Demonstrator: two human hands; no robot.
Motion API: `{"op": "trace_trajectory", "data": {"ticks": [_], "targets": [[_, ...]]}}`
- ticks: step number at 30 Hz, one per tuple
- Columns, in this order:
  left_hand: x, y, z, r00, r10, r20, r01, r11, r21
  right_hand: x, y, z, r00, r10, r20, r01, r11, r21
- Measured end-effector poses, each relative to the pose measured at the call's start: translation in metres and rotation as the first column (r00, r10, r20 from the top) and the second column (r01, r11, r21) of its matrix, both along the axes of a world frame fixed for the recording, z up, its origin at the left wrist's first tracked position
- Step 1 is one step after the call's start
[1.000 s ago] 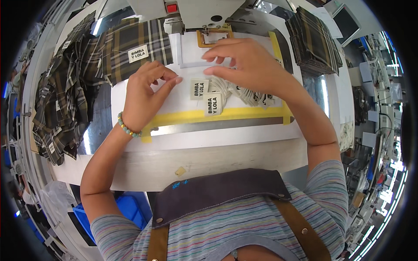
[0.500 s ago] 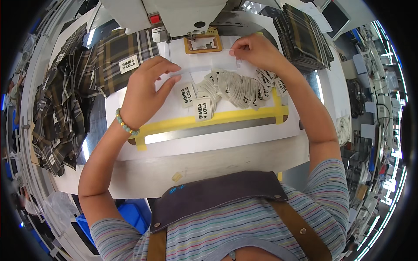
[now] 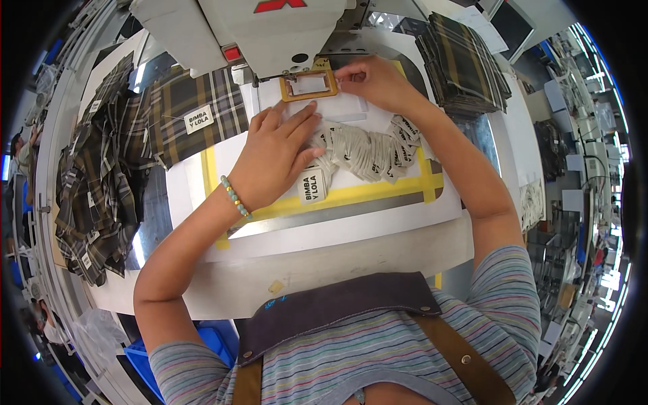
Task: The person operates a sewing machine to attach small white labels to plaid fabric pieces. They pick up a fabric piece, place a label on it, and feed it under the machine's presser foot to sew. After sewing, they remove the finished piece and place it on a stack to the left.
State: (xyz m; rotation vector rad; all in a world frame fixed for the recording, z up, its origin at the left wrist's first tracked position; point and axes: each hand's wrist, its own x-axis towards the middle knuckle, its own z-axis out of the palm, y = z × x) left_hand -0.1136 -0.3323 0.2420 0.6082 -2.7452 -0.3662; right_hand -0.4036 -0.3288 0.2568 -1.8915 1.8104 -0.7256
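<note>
My left hand (image 3: 277, 152) rests palm down, fingers apart and outstretched toward the lower edge of a clear plastic template (image 3: 344, 108), partly over the small labels beneath. My right hand (image 3: 374, 84) has its fingertips pinched at the right edge of an orange rectangular frame (image 3: 293, 95) under the machine head (image 3: 283, 34); what they grip is too small to make out. A heap of white printed labels (image 3: 364, 152) lies between my arms, with a squarer label stack (image 3: 312, 189) just below my left hand.
Plaid fabric pieces with labels (image 3: 94, 202) are heaped at the left, beside a flatter plaid piece (image 3: 169, 135). A tall plaid stack (image 3: 459, 61) stands at the back right. Yellow tape (image 3: 398, 185) borders the white work surface. A blue bin (image 3: 209, 341) sits below the table. People are at the far left.
My left hand has moved right and forward, its fingers now down on the template. My right hand has gone from open above the labels to pinched, and has moved to the orange frame's edge.
</note>
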Motion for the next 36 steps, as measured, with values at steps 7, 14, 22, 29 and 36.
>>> {"op": "trace_trajectory", "data": {"ticks": [7, 14, 22, 29, 36], "targets": [[0.013, 0.003, -0.004, 0.998, 0.052, -0.033, -0.052, 0.998, 0.026, 0.006, 0.053, 0.010, 0.909, 0.187, -0.373, -0.271, 0.945, -0.186], [0.012, 0.000, -0.001, 0.999, 0.045, -0.028, -0.043, 0.997, 0.061, 0.031, 0.063, 0.000, 0.843, 0.255, -0.474, -0.327, 0.942, -0.075], [0.010, -0.008, -0.001, 0.999, 0.038, 0.026, -0.039, 0.998, 0.050, 0.031, 0.064, -0.006, 0.871, 0.210, -0.444, -0.291, 0.949, -0.124], [-0.003, -0.010, -0.004, 0.998, 0.033, 0.054, -0.033, 0.999, 0.005, 0.031, 0.066, -0.005, 0.886, 0.200, -0.419, -0.282, 0.948, -0.145], [-0.009, -0.011, -0.010, 0.997, 0.056, 0.052, -0.053, 0.997, -0.058, 0.032, 0.064, -0.005, 0.883, 0.196, -0.427, -0.285, 0.946, -0.155]]}}
